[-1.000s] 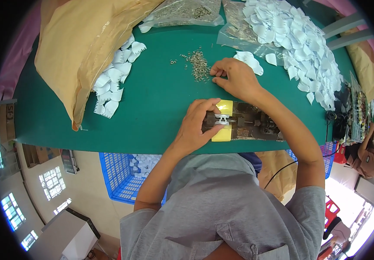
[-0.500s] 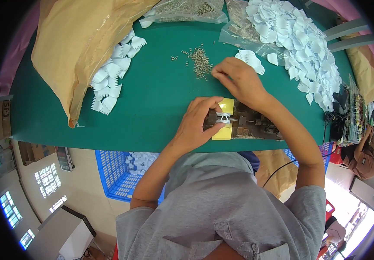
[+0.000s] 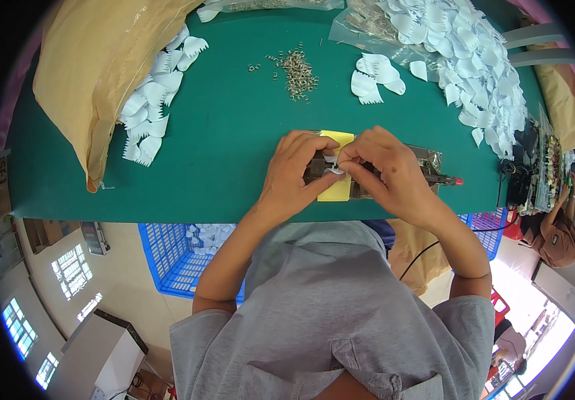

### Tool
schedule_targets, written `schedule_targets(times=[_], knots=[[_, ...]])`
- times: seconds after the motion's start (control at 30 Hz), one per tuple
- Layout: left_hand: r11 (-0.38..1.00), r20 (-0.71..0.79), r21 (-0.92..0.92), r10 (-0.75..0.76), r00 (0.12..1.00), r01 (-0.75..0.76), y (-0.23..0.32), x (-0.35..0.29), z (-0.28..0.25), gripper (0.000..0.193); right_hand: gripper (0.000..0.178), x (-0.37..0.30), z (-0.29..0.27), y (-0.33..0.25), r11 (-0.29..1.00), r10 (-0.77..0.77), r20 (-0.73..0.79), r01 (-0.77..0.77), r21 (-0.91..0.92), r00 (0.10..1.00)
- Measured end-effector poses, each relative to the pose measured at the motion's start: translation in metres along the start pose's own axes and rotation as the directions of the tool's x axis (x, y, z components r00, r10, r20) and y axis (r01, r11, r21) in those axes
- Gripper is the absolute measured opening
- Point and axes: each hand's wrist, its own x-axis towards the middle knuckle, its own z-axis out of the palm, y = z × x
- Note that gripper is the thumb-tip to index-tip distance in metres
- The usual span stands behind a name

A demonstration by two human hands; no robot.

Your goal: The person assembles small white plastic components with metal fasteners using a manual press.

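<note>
At the table's near edge, my left hand (image 3: 293, 168) curls its thumb and fingers round a small white plastic piece (image 3: 334, 171), steadying it on a dark metal fixture (image 3: 427, 159). Yellow covering (image 3: 331, 193) wraps part of that fixture. Close against the same piece, my right hand (image 3: 389, 167) pinches thumb and forefinger together; whatever lies between those fingertips is too small to make out. Beyond the hands lies a heap of tiny metal clips (image 3: 299, 75). Several white toothed plastic pieces (image 3: 375, 77) rest right of it.
A large pile of white toothed pieces (image 3: 467, 60) covers the far right beside a clear plastic bag (image 3: 361, 30). More white pieces (image 3: 146, 123) spill by a brown paper sack (image 3: 94, 73) at left. A blue basket (image 3: 174, 273) stands below the table edge. A red-tipped lever (image 3: 457, 181) juts rightward.
My right hand has come from beside the metal clips down to the white piece at the fixture. My left hand keeps its hold. The whole view has shifted slightly.
</note>
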Motion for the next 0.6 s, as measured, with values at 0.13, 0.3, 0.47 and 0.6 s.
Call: schedule_targets(times=[0.13,0.3,0.47,0.6], knots=[[1.000,-0.005,0.005,0.013,1.000,-0.013,0.000,0.000,0.000,0.047,0.006,-0.002,0.007,0.003,0.998,-0.030,-0.071,0.026,-0.053,0.997],[1.000,-0.009,0.015,0.024,1.000,-0.024,0.001,-0.002,0.001,0.048,0.007,-0.006,0.009,-0.002,0.994,-0.026,-0.096,0.015,-0.112,0.995],[0.997,0.012,-0.034,-0.066,0.998,0.067,0.000,-0.004,0.001,0.050,0.006,-0.005,0.014,0.001,0.994,-0.022,-0.121,0.008,-0.110,0.992],[0.997,0.021,-0.036,-0.072,0.997,0.073,0.005,-0.002,-0.003,0.052,0.008,-0.008,0.015,-0.005,0.998,0.017,-0.191,-0.028,-0.057,0.981]])
